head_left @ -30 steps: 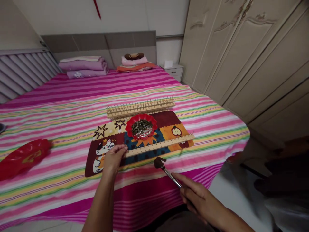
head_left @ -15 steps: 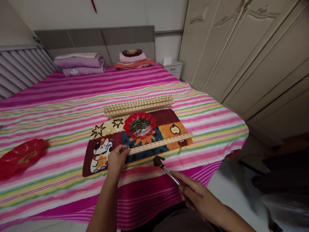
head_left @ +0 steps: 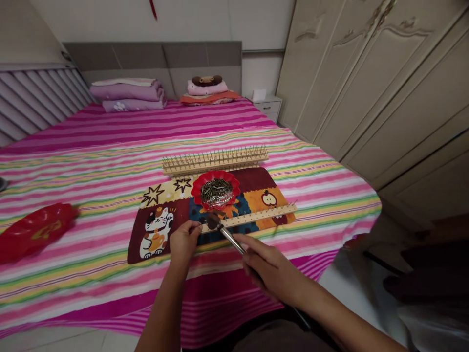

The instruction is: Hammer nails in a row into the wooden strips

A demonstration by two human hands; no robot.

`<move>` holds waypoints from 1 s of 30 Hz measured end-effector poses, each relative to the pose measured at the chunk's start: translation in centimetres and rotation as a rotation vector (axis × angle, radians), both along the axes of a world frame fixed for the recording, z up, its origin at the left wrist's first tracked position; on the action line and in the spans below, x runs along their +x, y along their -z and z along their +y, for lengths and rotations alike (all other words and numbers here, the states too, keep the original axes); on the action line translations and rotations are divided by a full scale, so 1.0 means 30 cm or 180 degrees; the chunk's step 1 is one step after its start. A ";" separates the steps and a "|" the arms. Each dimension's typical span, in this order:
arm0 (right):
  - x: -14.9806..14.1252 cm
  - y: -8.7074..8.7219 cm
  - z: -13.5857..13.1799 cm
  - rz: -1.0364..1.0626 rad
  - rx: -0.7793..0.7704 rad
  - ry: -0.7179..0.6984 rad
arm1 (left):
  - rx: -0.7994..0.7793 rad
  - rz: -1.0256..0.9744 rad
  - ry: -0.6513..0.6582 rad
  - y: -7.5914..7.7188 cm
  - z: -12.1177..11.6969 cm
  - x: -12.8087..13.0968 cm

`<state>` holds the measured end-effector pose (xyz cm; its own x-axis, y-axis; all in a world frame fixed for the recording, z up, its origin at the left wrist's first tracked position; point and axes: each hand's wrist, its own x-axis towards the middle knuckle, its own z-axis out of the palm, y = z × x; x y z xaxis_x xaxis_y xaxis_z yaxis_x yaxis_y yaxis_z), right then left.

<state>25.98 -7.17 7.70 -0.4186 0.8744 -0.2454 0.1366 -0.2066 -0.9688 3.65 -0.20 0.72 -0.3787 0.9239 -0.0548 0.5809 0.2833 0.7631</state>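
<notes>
My right hand (head_left: 267, 264) is wrapped round the shaft of a claw hammer (head_left: 230, 238), whose dark head is over the left part of a wooden strip (head_left: 252, 215). Small holes or dots run along this strip, and thin nails stand up at its right end. My left hand (head_left: 185, 239) is closed at the strip's left end, thumb and finger pinched; whether a nail is also between them is hidden. Just beyond the strip, a red scalloped bowl (head_left: 196, 188) holds a heap of nails (head_left: 216, 192). Everything here rests on a patterned mat (head_left: 137, 239).
Behind the bowl lie wooden strips (head_left: 216, 161) bristling with upright nails. A red tray (head_left: 36, 230) is at the left on the striped bedspread (head_left: 98, 195). Folded bedding (head_left: 128, 93) is stacked by the headboard (head_left: 139, 58); a wardrobe (head_left: 348, 88) stands at the right.
My right hand has moved left and forward, bringing the hammer head from in front of the strip to over its left part. My left hand keeps its place at the strip's end.
</notes>
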 end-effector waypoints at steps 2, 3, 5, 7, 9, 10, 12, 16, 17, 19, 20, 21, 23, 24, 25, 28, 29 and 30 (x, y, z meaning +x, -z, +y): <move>-0.047 -0.018 0.042 -0.0108 0.0107 -0.0027 | 0.0021 0.0005 -0.0005 -0.001 -0.002 0.002; -0.067 -0.020 0.060 -0.0142 0.0194 -0.0049 | 0.0038 0.0010 0.0003 -0.001 -0.003 0.003; -0.098 -0.010 0.090 -0.0154 0.0380 -0.0100 | 0.0069 0.0009 0.0031 0.001 -0.005 0.001; -0.120 0.012 0.113 -0.0190 0.0452 -0.0193 | 0.0069 0.0046 0.0054 0.004 -0.006 -0.001; -0.131 0.035 0.126 -0.0321 0.0330 -0.0294 | 0.0036 0.0153 0.0060 0.006 -0.006 -0.003; -0.132 0.042 0.127 -0.0375 0.0264 -0.0318 | 0.0020 0.0214 0.0065 0.007 -0.005 -0.003; -0.124 0.045 0.118 -0.0353 0.0223 -0.0329 | 0.0027 0.0311 0.0096 0.007 -0.004 -0.002; -0.059 0.022 0.056 -0.0073 0.0318 -0.0351 | 0.0056 0.0294 0.0100 0.006 -0.001 -0.001; -0.035 0.019 0.034 -0.0064 0.0270 -0.0374 | 0.0021 0.0234 0.0085 0.006 -0.001 -0.004; 0.018 0.023 -0.010 -0.0114 0.0091 -0.0416 | -0.0092 0.0000 0.0097 0.004 -0.004 -0.017; 0.045 0.031 -0.031 -0.0138 -0.0024 -0.0422 | -0.0124 -0.0139 0.0107 0.002 -0.004 -0.025; 0.069 0.042 -0.051 -0.0142 -0.0135 -0.0408 | -0.0121 -0.0261 0.0101 -0.003 -0.003 -0.033; 0.112 0.071 -0.084 -0.0104 -0.0323 -0.0311 | -0.0027 -0.0290 0.0026 -0.022 0.009 -0.044; 0.129 0.087 -0.096 -0.0079 -0.0408 -0.0238 | 0.0049 -0.0182 -0.0001 -0.036 0.022 -0.044; 0.144 0.102 -0.107 -0.0060 -0.0485 -0.0161 | 0.0132 -0.0011 0.0015 -0.051 0.040 -0.039; 0.174 0.141 -0.126 -0.0040 -0.0633 -0.0005 | 0.0227 0.0715 0.0408 -0.099 0.125 0.004; 0.180 0.151 -0.129 -0.0016 -0.0652 0.0031 | 0.0181 0.0989 0.0607 -0.112 0.160 0.025; 0.185 0.159 -0.132 0.0026 -0.0651 0.0059 | 0.0063 0.1265 0.0805 -0.122 0.196 0.045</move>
